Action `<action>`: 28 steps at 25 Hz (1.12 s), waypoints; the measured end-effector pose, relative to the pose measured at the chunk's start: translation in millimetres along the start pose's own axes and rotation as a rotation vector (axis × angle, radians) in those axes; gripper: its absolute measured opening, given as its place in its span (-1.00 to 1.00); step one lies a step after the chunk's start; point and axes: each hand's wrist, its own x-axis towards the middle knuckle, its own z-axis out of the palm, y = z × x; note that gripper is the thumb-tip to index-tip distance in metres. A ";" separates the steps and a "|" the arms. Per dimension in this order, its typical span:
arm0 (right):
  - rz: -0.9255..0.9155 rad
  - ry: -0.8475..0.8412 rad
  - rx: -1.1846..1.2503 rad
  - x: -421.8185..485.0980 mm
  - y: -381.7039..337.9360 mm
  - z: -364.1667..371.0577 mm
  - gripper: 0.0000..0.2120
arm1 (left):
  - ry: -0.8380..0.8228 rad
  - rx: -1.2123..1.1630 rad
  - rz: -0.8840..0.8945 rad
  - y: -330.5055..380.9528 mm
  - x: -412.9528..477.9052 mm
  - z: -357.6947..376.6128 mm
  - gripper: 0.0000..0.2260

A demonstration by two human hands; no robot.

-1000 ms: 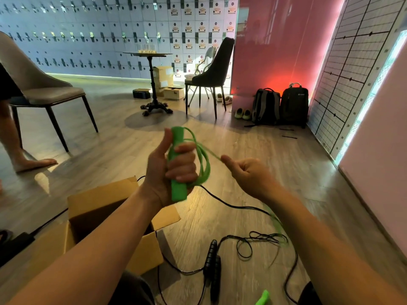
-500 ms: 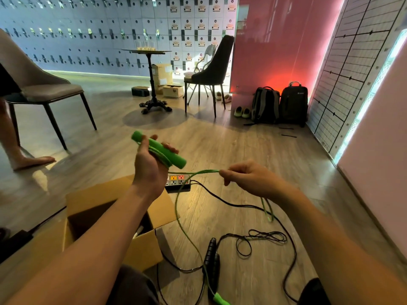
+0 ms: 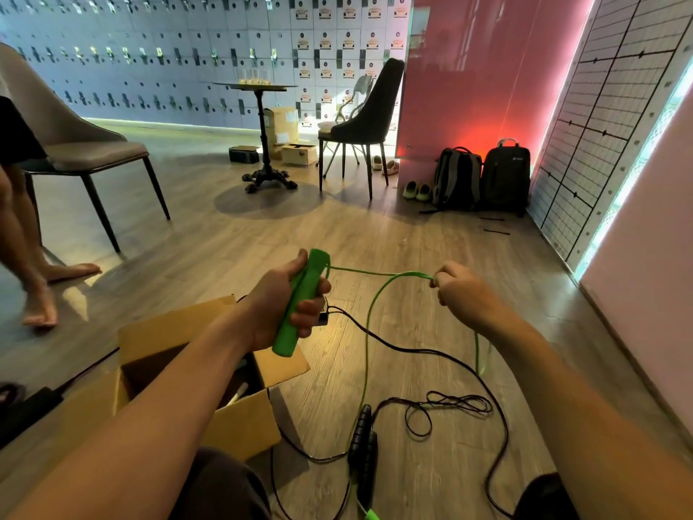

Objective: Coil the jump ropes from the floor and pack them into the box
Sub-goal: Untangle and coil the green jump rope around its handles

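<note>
Currently: coiling step, first rope. No finished loops show on the handle.

Wooden floor [image 3: 412, 238] carries everything. Cardboard box [image 3: 243, 422] stands open at lower left, flaps out, under the left forearm. Something pale lies inside, too dim to identify.

Black jump rope [image 3: 450, 401] lies loose on the floor just right of the box, its two handles side by side and its cord in an untidy tangle. Neither grip touches it.

Green jump rope [image 3: 367, 350] is the one in hand. One stretch runs taut between the two grips. From there slack drops in a long curve to the floor, passing the black handles and ending at the second green handle [image 3: 371, 515] at the bottom edge of view. Another green strand hangs below the right wrist; where it ends I cannot tell.

Left grip [image 3: 273, 305] is clenched round the first green handle [image 3: 314, 270], held tilted above the box's far corner. Right grip [image 3: 465, 294] pinches the green cord between thumb and fingertips, well out to the right at about the same height.

Judgement: task is early, with neither rope in the box. Next move calls for carrying the pinched cord across to the handle, laying a loop there, then reaching down the slack for the next length. Keep the loops even. The green cord passes close to the black handles and may drag them.
</note>
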 end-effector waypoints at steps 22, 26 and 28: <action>-0.266 -0.282 0.024 -16.8 -34.2 28.8 -0.87 | 0.543 -0.410 0.667 4.6 23.4 31.6 -0.80; -0.380 -0.406 -0.076 -18.9 -30.9 25.8 -0.76 | 0.647 0.371 0.654 -7.8 26.3 22.1 -0.78; -0.411 -0.370 0.035 -18.7 -30.7 24.3 -0.79 | 0.584 0.750 0.647 -13.7 31.2 24.4 -0.83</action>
